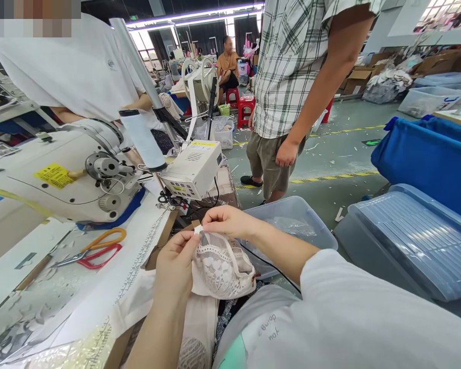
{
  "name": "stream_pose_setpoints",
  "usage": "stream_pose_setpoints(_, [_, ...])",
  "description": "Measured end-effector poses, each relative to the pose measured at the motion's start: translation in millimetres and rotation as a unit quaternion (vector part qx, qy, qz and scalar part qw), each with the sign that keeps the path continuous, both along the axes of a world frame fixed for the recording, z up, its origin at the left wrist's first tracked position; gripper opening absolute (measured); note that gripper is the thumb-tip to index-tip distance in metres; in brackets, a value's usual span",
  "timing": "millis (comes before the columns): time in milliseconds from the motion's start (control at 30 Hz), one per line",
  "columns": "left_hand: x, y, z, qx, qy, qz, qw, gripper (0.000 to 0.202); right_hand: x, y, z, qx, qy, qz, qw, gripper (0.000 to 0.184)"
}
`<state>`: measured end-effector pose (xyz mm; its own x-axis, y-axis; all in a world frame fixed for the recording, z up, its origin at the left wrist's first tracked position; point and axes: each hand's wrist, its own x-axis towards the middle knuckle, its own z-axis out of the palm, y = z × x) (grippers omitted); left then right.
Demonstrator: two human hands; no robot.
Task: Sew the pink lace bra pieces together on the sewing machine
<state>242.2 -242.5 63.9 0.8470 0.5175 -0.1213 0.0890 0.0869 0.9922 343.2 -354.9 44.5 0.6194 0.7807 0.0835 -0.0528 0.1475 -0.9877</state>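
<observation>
A cream lace bra hangs over my lap at the edge of the sewing table. My left hand pinches its upper edge between thumb and fingers. Close beside it, my right hand grips the same edge, fingertips pressed together at a small white piece. The fingertips of both hands nearly touch. One moulded lace cup faces up below them. More pale fabric with lace lies lower down on my lap.
On the table to the left stand a sewing machine, scissors with orange and red handles, a thread cone and a control box. A clear plastic bin and lidded boxes are at right. A person in a checked shirt stands ahead.
</observation>
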Motion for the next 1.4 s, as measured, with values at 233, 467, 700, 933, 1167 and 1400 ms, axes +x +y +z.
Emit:
stream_pose_setpoints(233, [1.0, 0.5, 4.4, -0.029, 0.001, 0.019, 0.999, 0.032, 1.9, 7.4, -4.1, -0.005, 0.027, 0.01, 1.0, 0.021])
stream_pose_setpoints(467, [-10.3, 23.6, 22.9, -0.022, -0.03, 0.074, 0.997, 0.035, -4.4, 40.2, 16.6, 0.042, 0.032, 0.039, 0.998, 0.027])
stream_pose_setpoints(700, [-36.5, 72.6, 78.0, 0.063, -0.084, 0.165, 0.981, 0.033, -21.5, 116.9, 66.4, 0.118, 0.054, 0.125, 0.984, 0.019])
stream_pose_setpoints(933, [-59.6, 96.9, 145.3, 0.126, -0.086, 0.205, 0.967, 0.035, -36.7, 166.7, 122.3, 0.173, 0.067, 0.199, 0.962, 0.02])
stream_pose_setpoints(1167, [-59.8, 106.1, 184.5, 0.19, -0.069, 0.237, 0.95, 0.041, -34.8, 186.9, 156.0, 0.199, 0.076, 0.227, 0.95, 0.021])
stream_pose_setpoints(1400, [-51.8, 105.2, 199.3, 0.239, -0.061, 0.248, 0.937, 0.046, -26.2, 194.0, 172.1, 0.211, 0.111, 0.252, 0.938, 0.02])
